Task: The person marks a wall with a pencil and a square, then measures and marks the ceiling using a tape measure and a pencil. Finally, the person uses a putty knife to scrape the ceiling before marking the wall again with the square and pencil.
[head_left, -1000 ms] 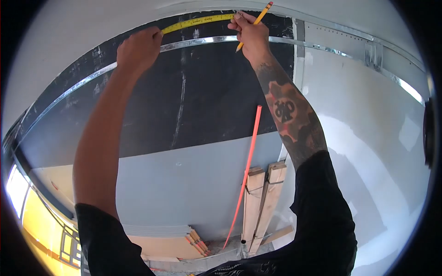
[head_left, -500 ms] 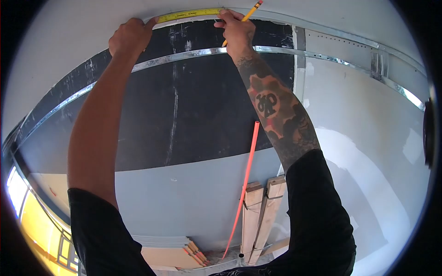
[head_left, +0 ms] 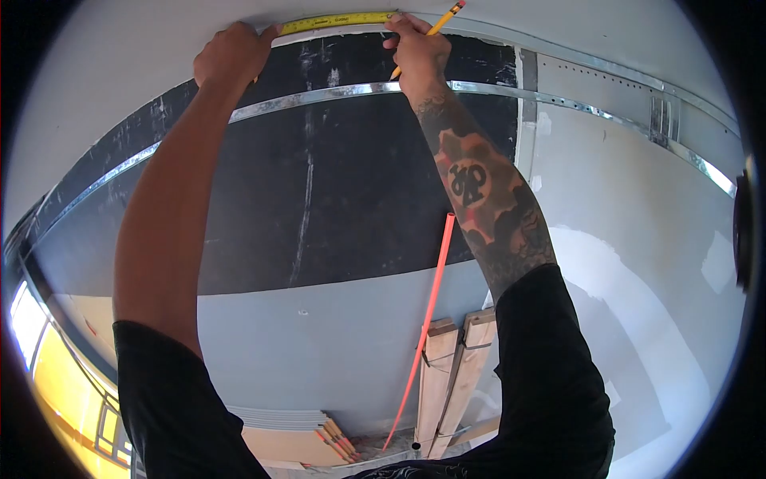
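A yellow tape measure blade (head_left: 339, 20) stretches between my raised hands, along the upper metal track where wall and ceiling meet. My left hand (head_left: 233, 54) is closed at the blade's left end, with the tape's case mostly hidden behind the fingers. At the other end, my right hand (head_left: 420, 52) pinches the blade near its tip. That hand also grips a yellow pencil (head_left: 444, 19), eraser end up and point down toward the lower metal strip (head_left: 319, 96). Behind them is the black-painted upper wall (head_left: 255, 176).
An orange pole (head_left: 435, 291) leans on the wall beside strapped wooden boards (head_left: 437, 375). Stacked sheets (head_left: 291, 435) lie low at the left. Metal framing (head_left: 661, 116) runs along the patched white wall (head_left: 638, 207) at right. A bright window (head_left: 30, 327) is far left.
The whole view has shifted slightly, so hands and wall both appear a little farther right. Both hands keep their hold on the tape, and the pencil stays in the right hand.
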A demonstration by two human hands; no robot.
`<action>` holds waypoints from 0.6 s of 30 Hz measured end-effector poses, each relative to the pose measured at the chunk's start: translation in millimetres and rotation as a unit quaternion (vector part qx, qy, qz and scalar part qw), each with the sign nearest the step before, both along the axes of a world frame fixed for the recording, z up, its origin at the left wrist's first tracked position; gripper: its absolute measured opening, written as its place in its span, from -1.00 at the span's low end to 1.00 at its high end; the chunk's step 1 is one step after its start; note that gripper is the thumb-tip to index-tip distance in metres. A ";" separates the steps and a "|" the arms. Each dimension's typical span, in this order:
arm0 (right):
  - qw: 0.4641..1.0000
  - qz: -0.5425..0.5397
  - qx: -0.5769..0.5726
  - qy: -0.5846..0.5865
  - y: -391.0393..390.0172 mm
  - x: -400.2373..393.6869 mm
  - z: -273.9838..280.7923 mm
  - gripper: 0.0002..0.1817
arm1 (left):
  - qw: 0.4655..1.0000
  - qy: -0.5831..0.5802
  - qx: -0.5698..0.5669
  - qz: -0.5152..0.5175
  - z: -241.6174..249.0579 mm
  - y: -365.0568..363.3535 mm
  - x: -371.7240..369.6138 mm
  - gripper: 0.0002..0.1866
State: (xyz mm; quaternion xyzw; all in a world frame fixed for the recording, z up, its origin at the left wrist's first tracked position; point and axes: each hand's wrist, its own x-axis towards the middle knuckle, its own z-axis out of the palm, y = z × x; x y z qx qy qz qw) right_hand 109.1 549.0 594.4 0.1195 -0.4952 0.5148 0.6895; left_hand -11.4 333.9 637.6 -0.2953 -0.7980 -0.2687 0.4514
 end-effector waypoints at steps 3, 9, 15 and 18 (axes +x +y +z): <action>1.000 -0.008 0.001 0.017 -3.5 0.4 0.4 -0.75 | 0.999 -0.033 0.002 -0.008 2.9 0.2 0.9 -0.35; 1.000 -0.015 -0.009 -0.003 -4.9 0.6 0.1 -0.74 | 0.999 0.025 0.030 -0.001 0.4 4.2 -7.3 -0.34; 1.000 -0.014 -0.018 0.012 -5.0 -1.5 2.2 -0.77 | 0.999 0.001 0.035 -0.013 0.8 4.7 -7.2 -0.35; 1.000 -0.018 -0.023 0.011 -7.3 -0.1 2.2 -0.78 | 0.999 -0.027 0.022 -0.019 -0.4 1.5 -0.7 -0.36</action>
